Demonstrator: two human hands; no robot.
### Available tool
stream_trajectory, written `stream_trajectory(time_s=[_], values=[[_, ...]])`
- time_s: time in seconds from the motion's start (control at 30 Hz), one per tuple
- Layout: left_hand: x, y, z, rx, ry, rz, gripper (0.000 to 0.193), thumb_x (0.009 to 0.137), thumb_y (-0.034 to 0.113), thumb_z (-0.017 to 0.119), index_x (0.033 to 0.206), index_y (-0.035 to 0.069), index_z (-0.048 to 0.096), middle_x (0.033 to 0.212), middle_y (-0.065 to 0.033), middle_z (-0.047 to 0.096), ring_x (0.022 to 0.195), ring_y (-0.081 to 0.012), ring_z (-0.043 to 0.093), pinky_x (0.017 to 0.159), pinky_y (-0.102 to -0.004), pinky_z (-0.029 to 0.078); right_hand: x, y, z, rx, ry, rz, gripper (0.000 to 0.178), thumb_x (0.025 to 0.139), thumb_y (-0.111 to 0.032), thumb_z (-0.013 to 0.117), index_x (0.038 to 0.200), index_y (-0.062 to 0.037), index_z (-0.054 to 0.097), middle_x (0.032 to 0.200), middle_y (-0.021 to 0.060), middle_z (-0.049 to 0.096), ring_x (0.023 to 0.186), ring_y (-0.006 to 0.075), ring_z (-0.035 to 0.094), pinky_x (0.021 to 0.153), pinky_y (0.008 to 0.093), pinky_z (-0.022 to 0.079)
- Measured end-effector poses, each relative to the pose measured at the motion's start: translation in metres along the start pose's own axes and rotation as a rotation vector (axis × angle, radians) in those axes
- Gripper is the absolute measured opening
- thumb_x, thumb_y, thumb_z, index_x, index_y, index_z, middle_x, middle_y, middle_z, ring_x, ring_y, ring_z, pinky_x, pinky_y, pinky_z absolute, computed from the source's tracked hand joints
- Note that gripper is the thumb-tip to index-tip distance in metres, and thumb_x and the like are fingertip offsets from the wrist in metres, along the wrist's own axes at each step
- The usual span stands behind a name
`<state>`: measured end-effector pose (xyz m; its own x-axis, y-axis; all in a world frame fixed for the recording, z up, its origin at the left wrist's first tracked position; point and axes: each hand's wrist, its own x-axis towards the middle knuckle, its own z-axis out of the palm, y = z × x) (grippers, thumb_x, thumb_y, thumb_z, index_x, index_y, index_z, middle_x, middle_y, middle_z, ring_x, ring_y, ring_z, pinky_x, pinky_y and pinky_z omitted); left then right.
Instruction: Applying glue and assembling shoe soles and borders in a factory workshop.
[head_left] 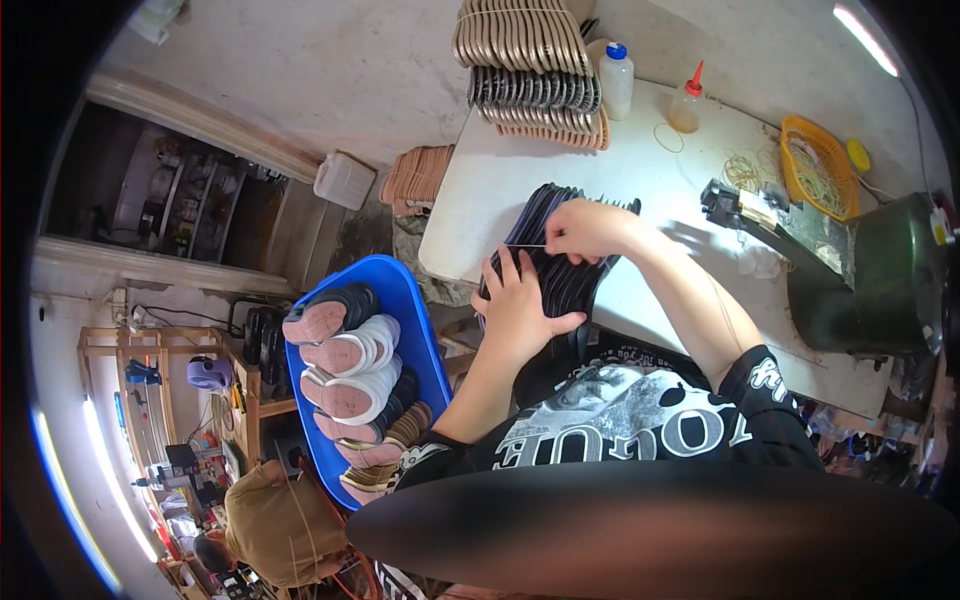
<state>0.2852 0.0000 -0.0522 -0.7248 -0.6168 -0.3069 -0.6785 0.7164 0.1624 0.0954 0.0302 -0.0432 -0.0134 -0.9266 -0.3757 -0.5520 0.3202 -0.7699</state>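
A bundle of thin black shoe-sole pieces (578, 290) stands on edge at the near side of the white table, against my body. Across its left side my left hand (520, 308) lies flat, fingers spread over the edges. My right hand (592, 230) is closed in a pinch above the bundle. From its fingers a thin pale band, likely a rubber band (527, 246), stretches taut to the fingertips of my left hand. Whether it loops round the whole bundle is hidden by my hands.
A blue tub (412, 300) of shoes and soles stands left of the table (480, 180). Banded sole stacks (530, 90), a blue-capped bottle (617, 85) and a red-tipped bottle (686, 108) are at the back. Right are a yellow basket (822, 170) and dark machine (850, 280). Another person (285, 525) bends behind.
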Motion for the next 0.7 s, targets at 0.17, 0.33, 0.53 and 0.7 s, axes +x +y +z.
stream_trajectory(time_s=[0.17, 0.33, 0.53, 0.7], values=[[0.001, 0.003, 0.007, 0.051, 0.053, 0.036, 0.115, 0.060, 0.063, 0.074, 0.145, 0.001, 0.027, 0.149, -0.0303, 0.020, 0.136, -0.0498, 0.018, 0.097, -0.0693, 0.023, 0.036, -0.001, 0.009, 0.215, 0.409, -0.017, 0.020, 0.083, -0.014, 0.054, 0.081, 0.0027, 0.065, 0.073, 0.0176, 0.067, 0.066, 0.0292, 0.066, 0.064, 0.0402, 0.052], [0.000, 0.001, 0.016, -0.017, 0.100, 0.040, 0.112, 0.062, 0.064, 0.072, 0.145, 0.004, 0.027, 0.150, -0.0280, 0.020, 0.136, -0.0487, 0.017, 0.097, -0.0693, 0.022, 0.042, 0.064, -0.028, -0.143, 0.952, 0.141, 0.018, 0.084, -0.010, 0.052, 0.087, 0.0035, 0.064, 0.085, 0.0252, 0.065, 0.085, 0.0414, 0.062, 0.078, 0.0478, 0.049], [-0.004, -0.006, 0.024, -0.067, 0.147, 0.015, 0.116, 0.058, 0.067, 0.074, 0.146, 0.007, 0.027, 0.151, -0.0254, 0.019, 0.139, -0.0449, 0.015, 0.095, -0.0708, 0.022, 0.022, 0.082, -0.027, -0.216, 1.059, 0.377, 0.017, 0.086, -0.013, 0.053, 0.093, 0.0001, 0.060, 0.088, 0.0221, 0.066, 0.085, 0.0393, 0.063, 0.077, 0.0483, 0.048], [0.001, 0.003, 0.014, -0.072, 0.114, -0.024, 0.115, 0.057, 0.064, 0.076, 0.146, 0.007, 0.030, 0.152, -0.0234, 0.020, 0.139, -0.0426, 0.015, 0.096, -0.0723, 0.022, 0.039, 0.107, -0.045, -0.174, 1.121, 0.498, 0.014, 0.085, -0.009, 0.052, 0.094, -0.0011, 0.059, 0.088, 0.0205, 0.067, 0.086, 0.0373, 0.065, 0.075, 0.0478, 0.050]])
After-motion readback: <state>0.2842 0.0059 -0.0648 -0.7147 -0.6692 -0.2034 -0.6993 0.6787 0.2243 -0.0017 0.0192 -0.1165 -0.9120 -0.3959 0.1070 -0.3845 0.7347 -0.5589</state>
